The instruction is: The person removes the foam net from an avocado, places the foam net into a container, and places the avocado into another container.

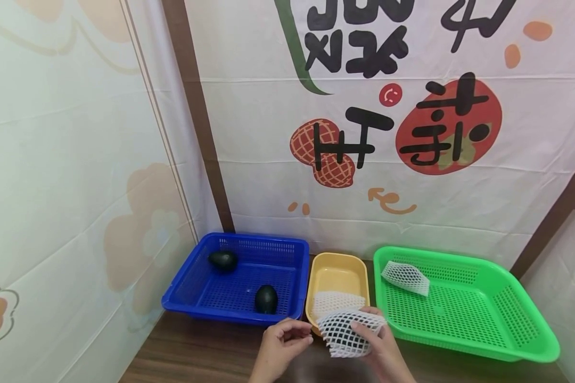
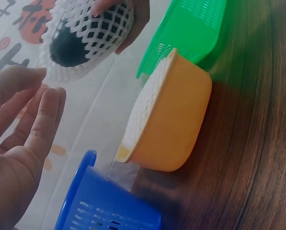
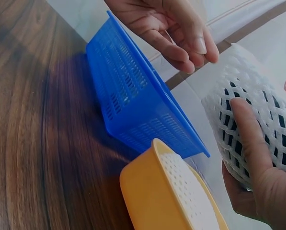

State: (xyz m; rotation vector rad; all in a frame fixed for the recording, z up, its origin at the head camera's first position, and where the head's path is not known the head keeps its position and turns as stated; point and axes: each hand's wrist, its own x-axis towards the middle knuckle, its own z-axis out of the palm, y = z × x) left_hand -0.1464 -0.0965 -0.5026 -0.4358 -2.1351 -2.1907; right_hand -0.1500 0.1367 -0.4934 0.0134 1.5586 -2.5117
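My right hand (image 1: 385,346) holds a dark avocado inside a white foam net (image 1: 346,335), thumb across its side, over the front of the yellow tray (image 1: 337,261). The net's wide end faces left, and through it the avocado's dark end (image 2: 68,48) shows in the left wrist view. Close to that end is my left hand (image 1: 282,344), with nothing in its loosely bent fingers; a small gap parts its fingertips from the net in the right wrist view. More white foam netting (image 1: 337,301) lies in the yellow tray, partly hidden behind the held avocado.
At the left, a blue basket (image 1: 249,277) holds two bare avocados, one at the back (image 1: 223,260) and one near the front (image 1: 266,299). The green basket (image 1: 469,314) on the right contains one netted avocado (image 1: 406,278). A printed cloth (image 1: 259,133) hangs behind the brown wooden table (image 1: 191,348).
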